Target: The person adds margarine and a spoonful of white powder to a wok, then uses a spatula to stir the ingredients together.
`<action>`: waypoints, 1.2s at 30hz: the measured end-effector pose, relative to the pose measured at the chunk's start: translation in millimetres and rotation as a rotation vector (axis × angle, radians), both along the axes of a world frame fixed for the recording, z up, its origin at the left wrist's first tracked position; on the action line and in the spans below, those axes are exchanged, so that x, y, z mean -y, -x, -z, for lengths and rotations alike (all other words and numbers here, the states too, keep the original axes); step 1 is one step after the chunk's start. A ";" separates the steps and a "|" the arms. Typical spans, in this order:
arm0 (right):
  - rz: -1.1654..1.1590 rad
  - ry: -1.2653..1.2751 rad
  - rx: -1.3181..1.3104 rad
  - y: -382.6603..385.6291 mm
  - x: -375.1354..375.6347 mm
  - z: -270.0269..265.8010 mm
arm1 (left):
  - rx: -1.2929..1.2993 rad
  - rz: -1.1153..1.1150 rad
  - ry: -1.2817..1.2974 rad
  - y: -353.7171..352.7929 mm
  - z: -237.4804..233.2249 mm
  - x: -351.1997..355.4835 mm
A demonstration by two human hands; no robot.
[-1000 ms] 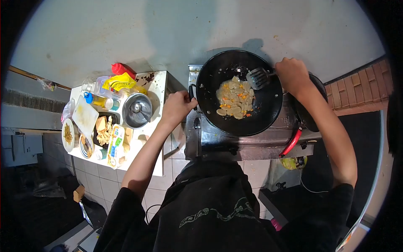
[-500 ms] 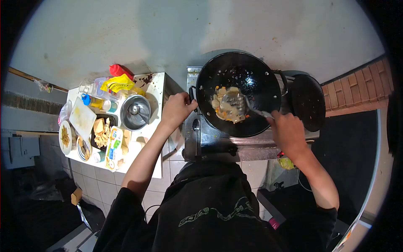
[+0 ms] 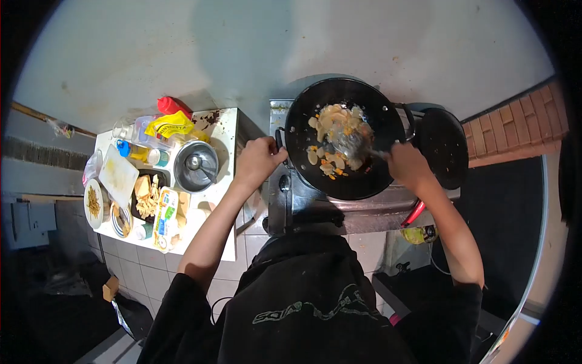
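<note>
A large black wok [image 3: 312,106] sits on the metal stove [image 3: 370,212]. Pale sliced pieces with small orange bits [image 3: 333,121] lie in it. My left hand [image 3: 259,160] is closed around the wok's left handle [image 3: 280,141]. Fingers wrapped, my right hand [image 3: 410,167] holds the handle of a metal spatula [image 3: 380,154] above the wok's right side. The spatula's head is blurred by motion among the food.
On the left, a white table [image 3: 225,130] bears a metal bowl [image 3: 196,166] with a ladle, a yellow packet [image 3: 170,124], a red bottle [image 3: 171,105], a cutting board [image 3: 119,175] and several food containers. A dark round pan [image 3: 445,148] lies right of the wok.
The spatula and my right hand have shifted slightly. The food, earlier bunched under the spatula, is now spread further up and across the wok. My left hand stays at the handle.
</note>
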State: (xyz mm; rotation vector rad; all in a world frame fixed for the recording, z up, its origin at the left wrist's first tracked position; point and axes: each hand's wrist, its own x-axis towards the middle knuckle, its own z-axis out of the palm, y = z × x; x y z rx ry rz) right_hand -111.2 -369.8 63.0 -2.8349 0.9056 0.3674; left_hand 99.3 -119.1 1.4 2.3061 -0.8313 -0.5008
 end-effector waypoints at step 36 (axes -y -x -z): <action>-0.794 0.623 0.089 -74.1 58.7 -25.4 | 0.012 -0.058 -0.027 3.5 0.3 2.4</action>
